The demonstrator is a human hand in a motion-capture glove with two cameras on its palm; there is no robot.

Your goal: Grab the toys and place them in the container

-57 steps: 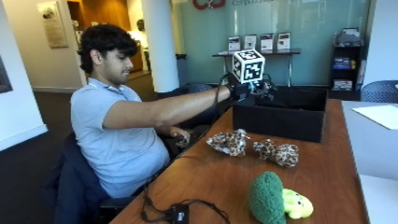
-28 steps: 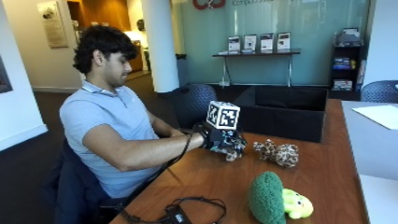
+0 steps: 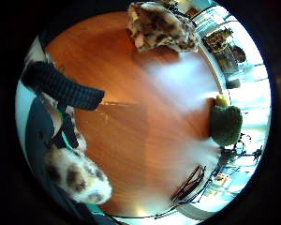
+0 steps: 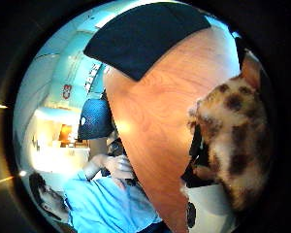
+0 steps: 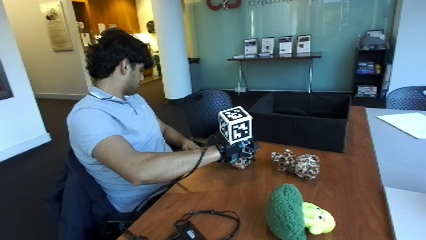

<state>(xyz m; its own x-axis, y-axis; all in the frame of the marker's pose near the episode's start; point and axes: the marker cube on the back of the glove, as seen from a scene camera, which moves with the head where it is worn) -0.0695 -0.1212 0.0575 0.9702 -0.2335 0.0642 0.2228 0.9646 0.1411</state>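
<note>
Outside view: right hand has dropped from the black container to the surface, now closing on a spotted plush; next pickup under way. Second spotted toy, green toy wait nearby.

Palm views: fingers curled round the plush.

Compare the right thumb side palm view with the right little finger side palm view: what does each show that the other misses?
Only the thumb side view shows the black container at the table's far end, plus the person's blue shirt and bare hand. Only the little finger side view shows the second spotted toy lying on the table, the green and yellow plush and the black cable. Both show the wooden table and the spotted plush toy held by the gloved right hand.
</note>
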